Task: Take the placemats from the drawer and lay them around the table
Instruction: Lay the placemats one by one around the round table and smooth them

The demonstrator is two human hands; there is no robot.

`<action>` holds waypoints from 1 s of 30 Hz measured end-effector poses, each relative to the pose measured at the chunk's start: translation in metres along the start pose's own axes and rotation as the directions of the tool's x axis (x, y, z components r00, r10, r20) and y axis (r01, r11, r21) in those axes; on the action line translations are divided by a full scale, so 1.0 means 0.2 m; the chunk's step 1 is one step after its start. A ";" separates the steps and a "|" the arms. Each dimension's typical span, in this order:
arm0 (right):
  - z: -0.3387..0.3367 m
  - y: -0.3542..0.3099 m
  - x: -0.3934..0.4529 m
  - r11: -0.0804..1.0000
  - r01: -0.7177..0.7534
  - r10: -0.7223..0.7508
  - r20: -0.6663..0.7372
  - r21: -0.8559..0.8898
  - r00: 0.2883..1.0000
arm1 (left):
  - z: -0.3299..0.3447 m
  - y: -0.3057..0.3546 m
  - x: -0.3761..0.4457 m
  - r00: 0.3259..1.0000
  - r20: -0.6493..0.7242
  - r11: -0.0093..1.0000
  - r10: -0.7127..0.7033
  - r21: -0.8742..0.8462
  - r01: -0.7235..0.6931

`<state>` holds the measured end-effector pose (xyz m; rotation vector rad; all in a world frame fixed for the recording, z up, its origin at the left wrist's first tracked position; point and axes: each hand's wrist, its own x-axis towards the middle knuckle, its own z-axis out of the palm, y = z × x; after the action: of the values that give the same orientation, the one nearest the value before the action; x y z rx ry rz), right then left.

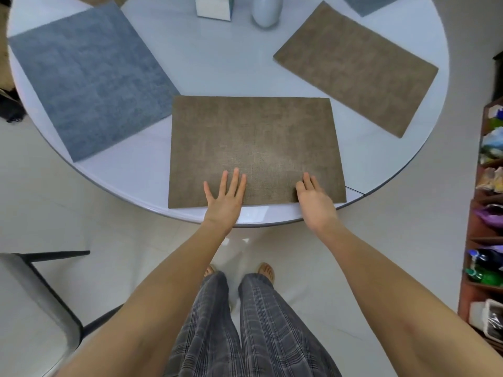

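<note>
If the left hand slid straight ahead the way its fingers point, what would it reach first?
The left hand lies flat on the near brown placemat, fingers pointing toward the table's middle. It would likely cross that mat's far edge onto bare white table, then near the white box; depth is uncertain.

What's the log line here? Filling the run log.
nearest brown woven placemat flat on round white table | left hand, right hand pressing it
</note>
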<state>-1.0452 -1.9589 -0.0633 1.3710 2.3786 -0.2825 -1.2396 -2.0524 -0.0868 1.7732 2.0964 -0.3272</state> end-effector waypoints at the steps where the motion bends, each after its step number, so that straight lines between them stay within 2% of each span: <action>1: 0.00 0.00 0.00 1.000 0.001 -0.001 -0.003 0.007 1.000 | -0.01 0.00 0.00 1.000 0.009 1.000 0.001 -0.003 -0.001; 11: 0.00 0.02 -0.01 1.000 -0.008 0.008 -0.023 0.029 1.000 | -0.08 0.00 -0.01 0.994 0.105 0.998 0.029 -0.051 -0.023; 30: 0.02 0.09 -0.04 0.994 -0.048 0.053 -0.048 0.103 0.997 | -0.08 0.07 -0.01 0.993 0.104 0.999 0.045 -0.029 -0.042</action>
<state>-1.0259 -1.9567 -0.0632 1.4984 2.3956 -0.3634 -1.2280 -2.0445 -0.0700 1.7449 1.9773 -0.3700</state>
